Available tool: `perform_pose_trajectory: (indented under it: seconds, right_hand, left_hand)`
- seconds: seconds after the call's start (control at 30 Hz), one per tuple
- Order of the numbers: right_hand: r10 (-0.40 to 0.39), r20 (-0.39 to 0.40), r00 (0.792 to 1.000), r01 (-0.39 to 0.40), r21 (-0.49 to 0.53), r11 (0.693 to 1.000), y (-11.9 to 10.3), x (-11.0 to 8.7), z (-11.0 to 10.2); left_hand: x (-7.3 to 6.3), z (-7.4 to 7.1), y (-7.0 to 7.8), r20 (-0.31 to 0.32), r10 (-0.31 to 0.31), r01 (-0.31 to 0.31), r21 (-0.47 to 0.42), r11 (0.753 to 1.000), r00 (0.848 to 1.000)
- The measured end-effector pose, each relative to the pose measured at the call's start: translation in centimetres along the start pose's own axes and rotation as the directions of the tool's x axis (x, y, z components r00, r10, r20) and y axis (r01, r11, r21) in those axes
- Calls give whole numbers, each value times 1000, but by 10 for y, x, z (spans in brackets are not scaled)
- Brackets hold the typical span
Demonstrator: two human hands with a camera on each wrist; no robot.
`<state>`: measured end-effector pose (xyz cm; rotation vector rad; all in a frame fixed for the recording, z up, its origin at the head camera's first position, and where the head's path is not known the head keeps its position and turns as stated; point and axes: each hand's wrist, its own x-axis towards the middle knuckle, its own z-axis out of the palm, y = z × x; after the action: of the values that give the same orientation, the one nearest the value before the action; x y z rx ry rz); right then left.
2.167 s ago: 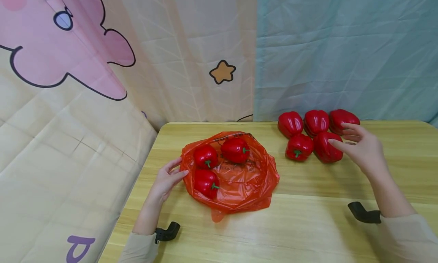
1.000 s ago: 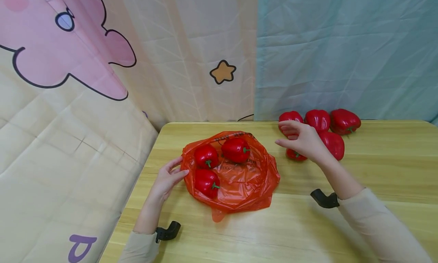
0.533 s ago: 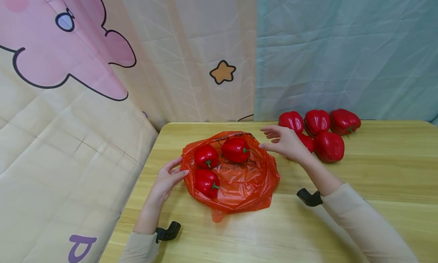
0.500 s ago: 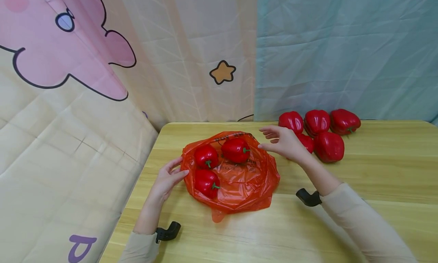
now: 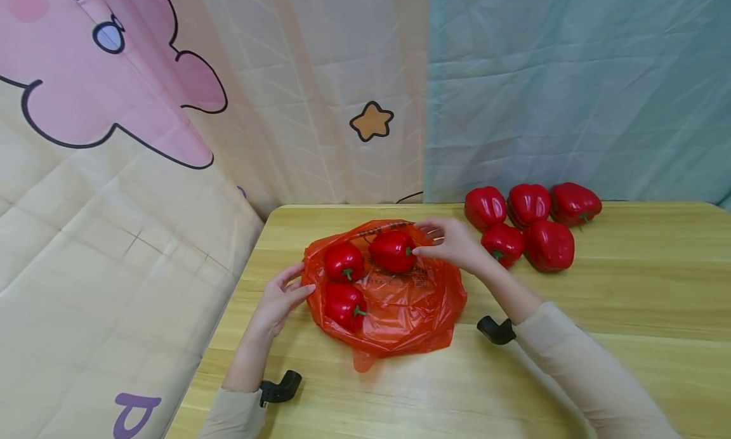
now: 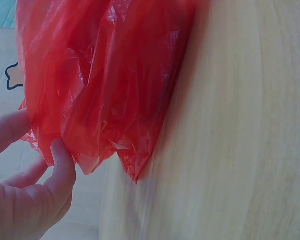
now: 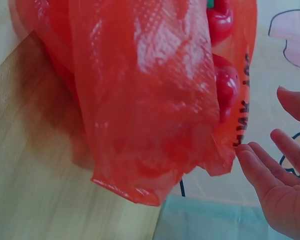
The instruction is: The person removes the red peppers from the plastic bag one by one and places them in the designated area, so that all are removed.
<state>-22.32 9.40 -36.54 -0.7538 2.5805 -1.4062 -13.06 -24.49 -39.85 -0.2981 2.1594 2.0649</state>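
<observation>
In the head view, a red plastic bag [image 5: 400, 312] lies spread on the table with its mouth up. Three red bell peppers sit inside: an upper-left pepper [image 5: 342, 259], a lower-left pepper [image 5: 342, 304] and an upper-right pepper [image 5: 391, 250]. My left hand [image 5: 278, 301] holds the bag's left rim; in the left wrist view the thumb [image 6: 64, 160] lies against the plastic and another finger passes behind it. Over the bag's upper-right rim hovers my right hand [image 5: 454, 241], fingers spread and nothing held. Its thumb is near the upper-right pepper's stem; contact cannot be told.
Several more red bell peppers [image 5: 529, 204] lie grouped at the back right of the wooden table [image 5: 628, 287], near the hanging cloth [image 5: 571, 90]. A printed cloth [image 5: 103, 248] also borders the left side. Black camera mounts [image 5: 497, 330] sit on both wrists.
My right hand has left the pepper group at the back right and moved leftward to the bag's upper-right rim, empty. The left hand and the peppers in the bag have stayed put.
</observation>
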Motion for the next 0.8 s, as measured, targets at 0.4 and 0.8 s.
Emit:
perform_pose_trajectory:
  seconds: [0.4,0.8]
  right_hand:
    - [27,7,1000,-27,-42,999,3,9,20]
    - [60,-17,998,-61,-82,995,7,14,35]
  left_hand:
    - [0,0,-1,10,2,-2,-13,1000,1000]
    - [1,0,-2,8,0,0,-15,1000,1000]
